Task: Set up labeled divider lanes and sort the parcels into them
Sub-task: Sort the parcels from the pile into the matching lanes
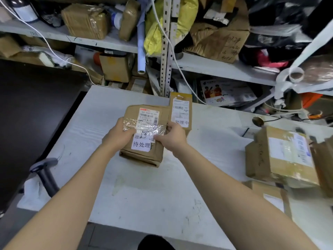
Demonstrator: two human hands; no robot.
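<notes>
A brown cardboard parcel (144, 154) lies on the white table (153, 192), with a shipping label and a white sticker reading 待处理 on top. My left hand (119, 135) grips its left side, thumb across the taped top. My right hand (171, 137) grips its right side, thumb on the label. Behind it to the right, a narrower brown parcel (181, 110) with a white label stands at the table's far edge, touching the first parcel.
A large taped box (281, 156) sits at the table's right, with another flat parcel (270, 195) below it. Cluttered metal shelves (216, 67) with boxes and bags rise behind the table. A dark panel (32, 112) stands to the left.
</notes>
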